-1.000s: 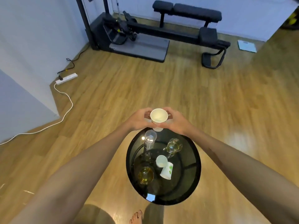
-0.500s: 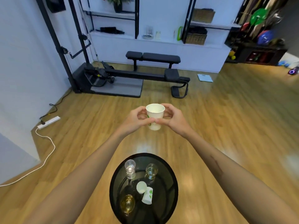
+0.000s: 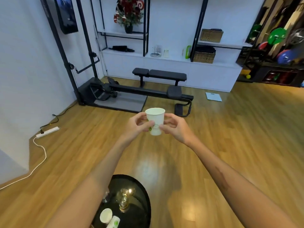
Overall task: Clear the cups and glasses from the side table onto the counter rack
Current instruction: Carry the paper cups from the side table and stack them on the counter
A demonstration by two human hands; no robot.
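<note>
While one paper cup (image 3: 155,121) is carried, the rest wait on the side table (image 3: 144,201).

Nearest, low in view: round black side table bearing a clear glass (image 3: 123,201) upright, a tipped paper cup (image 3: 106,215) and a second tipped cup (image 3: 114,223) touching it; more may be hidden under the forearm. Mid-field: left hand (image 3: 137,126) and right hand (image 3: 174,127), each with fingers and thumb curled round the white cup's lower wall, cup upright, well above the floor. Far: bench (image 3: 159,74), then the white counter (image 3: 172,60) with what looks like a small rack (image 3: 156,51). Handling advice: keep the cup level, grip light to avoid crushing, walk round the bench.
</note>
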